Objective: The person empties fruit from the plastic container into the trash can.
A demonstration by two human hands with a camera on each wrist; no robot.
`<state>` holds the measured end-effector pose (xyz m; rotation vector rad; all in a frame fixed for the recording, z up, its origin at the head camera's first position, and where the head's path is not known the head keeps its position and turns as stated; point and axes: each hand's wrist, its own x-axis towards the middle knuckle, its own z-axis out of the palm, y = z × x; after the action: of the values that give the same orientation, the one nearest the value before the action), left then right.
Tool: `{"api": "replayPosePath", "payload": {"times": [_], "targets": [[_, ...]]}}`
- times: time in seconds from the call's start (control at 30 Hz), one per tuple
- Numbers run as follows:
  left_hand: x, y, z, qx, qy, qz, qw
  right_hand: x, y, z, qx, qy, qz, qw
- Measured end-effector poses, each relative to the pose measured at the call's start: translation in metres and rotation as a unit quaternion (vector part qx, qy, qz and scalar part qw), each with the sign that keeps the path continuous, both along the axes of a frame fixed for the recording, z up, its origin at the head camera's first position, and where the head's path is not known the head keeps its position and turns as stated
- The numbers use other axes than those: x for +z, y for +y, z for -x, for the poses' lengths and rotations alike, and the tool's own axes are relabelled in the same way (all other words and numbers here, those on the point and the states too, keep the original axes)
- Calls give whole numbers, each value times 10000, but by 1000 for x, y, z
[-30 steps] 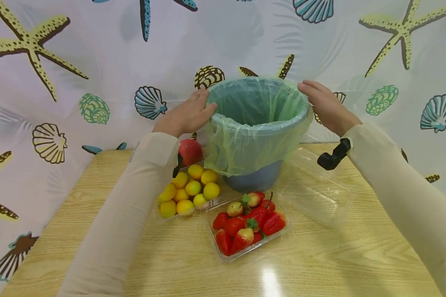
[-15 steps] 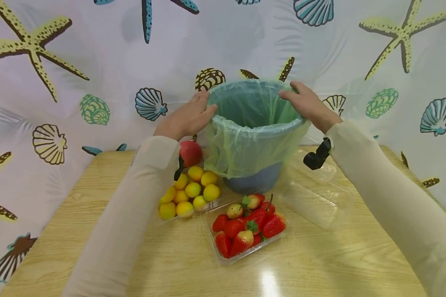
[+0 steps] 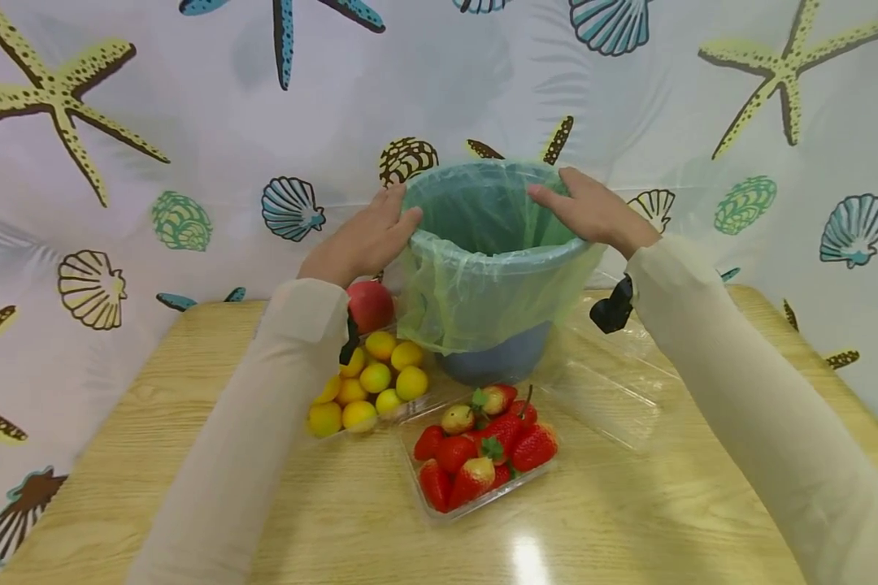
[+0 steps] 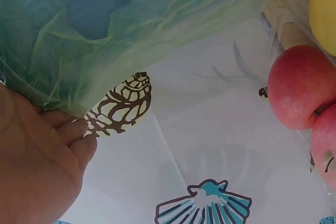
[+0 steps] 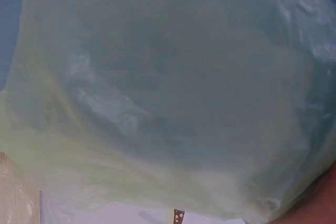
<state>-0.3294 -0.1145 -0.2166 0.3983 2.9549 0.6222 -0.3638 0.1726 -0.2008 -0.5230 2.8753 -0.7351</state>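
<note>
A blue trash can (image 3: 493, 357) stands on the table, lined with a thin yellow-green trash bag (image 3: 483, 301) folded down over its rim. My left hand (image 3: 362, 240) grips the bag at the left of the rim, thumb on top. In the left wrist view, the left fingers (image 4: 71, 129) curl against the bag's edge. On the right side, my right hand (image 3: 593, 210) holds the bag at the rim, thumb over the inner side and the other fingers outside, partly hidden. The right wrist view is mostly filled by the bag (image 5: 157, 103) stretched over the can.
A clear tray of strawberries (image 3: 483, 447) sits in front of the can. Left of it lies a tray of small yellow fruits (image 3: 375, 377), with red apples (image 4: 302, 87) behind. A clear plastic lid (image 3: 607, 398) lies to the right. A patterned cloth (image 3: 227, 122) hangs behind the table.
My right hand has moved left and inward along the rim, its thumb coming over the inner side onto the bag. The left hand stays at the left rim.
</note>
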Motion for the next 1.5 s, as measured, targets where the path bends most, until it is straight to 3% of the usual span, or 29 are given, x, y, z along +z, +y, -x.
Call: {"api": "replayPosePath", "payload": {"times": [0.13, 0.37, 0.87, 1.17, 1.5], "targets": [[-5, -1, 0, -26, 74, -295, 9995, 0, -1, -1, -13, 16, -75, 10000], [-10, -7, -9, 49, -112, -715, 9974, 3, -7, 0, -14, 24, -377, 9993], [-20, -18, -29, -230, 329, -1098, 9931, 4, -5, 0, -63, -1, -471, 9989], [-34, -37, -44, 62, 74, -1101, 9939, 6, -4, 0, -74, -31, -516, 9986], [-56, -61, -68, 303, 87, -1140, 9930, 5, -6, 2, -23, -46, -533, 9986]]}}
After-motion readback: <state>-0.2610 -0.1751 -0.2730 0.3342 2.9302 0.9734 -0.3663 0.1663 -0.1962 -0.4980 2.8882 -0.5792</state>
